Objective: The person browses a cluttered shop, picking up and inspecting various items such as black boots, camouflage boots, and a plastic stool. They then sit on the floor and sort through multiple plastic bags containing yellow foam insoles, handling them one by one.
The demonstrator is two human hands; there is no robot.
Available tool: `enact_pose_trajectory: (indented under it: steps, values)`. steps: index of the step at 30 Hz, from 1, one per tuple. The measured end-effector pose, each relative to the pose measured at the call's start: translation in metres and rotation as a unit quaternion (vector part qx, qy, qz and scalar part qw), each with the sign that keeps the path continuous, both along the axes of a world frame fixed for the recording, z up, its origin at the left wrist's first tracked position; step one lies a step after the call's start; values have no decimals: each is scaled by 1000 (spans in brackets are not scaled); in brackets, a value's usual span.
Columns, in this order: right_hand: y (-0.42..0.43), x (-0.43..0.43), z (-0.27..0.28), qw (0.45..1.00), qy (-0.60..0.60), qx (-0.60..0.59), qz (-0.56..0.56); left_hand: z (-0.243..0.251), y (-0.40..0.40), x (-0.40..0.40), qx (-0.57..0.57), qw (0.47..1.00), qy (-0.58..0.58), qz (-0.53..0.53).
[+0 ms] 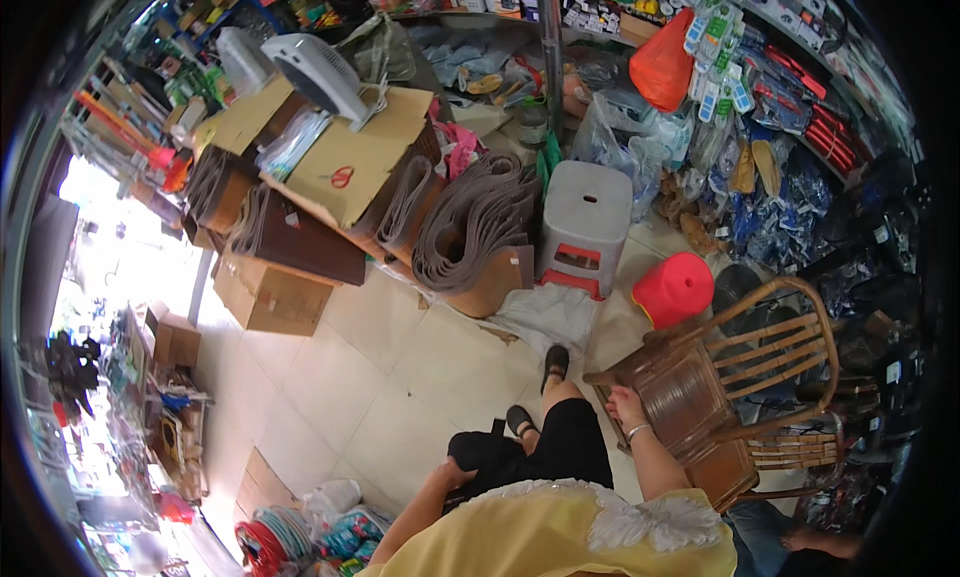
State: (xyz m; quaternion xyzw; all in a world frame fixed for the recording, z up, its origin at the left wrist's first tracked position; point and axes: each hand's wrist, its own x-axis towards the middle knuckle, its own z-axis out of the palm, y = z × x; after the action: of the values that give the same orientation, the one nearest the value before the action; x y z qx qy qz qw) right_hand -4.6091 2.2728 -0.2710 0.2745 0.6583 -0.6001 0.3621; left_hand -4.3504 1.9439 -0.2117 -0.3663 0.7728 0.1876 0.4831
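My left hand (453,473) is closed at the edge of a black fabric item (480,455), which lies against my black shorts and has a short strap sticking up; its exact kind is unclear. My right hand (626,406), a bracelet on its wrist, hangs beside the front edge of a brown wooden chair with a bamboo backrest (679,393). Its fingers are loosely bent and show nothing between them; whether they touch the chair cannot be told. My feet in dark shoes (556,363) are on the tiled floor.
Ahead stand rolls of brown matting (469,232), a grey plastic stool (587,202) and a red stool (679,286). A fan heater (322,74) and red scissors (342,177) rest on cardboard. Another person's leg (765,528) shows at lower right. Coiled hose (281,536) lies lower left.
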Motion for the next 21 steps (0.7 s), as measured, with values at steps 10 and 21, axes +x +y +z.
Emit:
enact_pose_trajectory:
  steps: [10, 21]
  values:
    - [-50, -315, -193, 983, 175, 39, -44, -17, -58, -226, 14, 997, -71, -28]
    - [-98, -624, -254, 966, -9, -28, -255, -27, -76, -368, 54, 986, -156, -31]
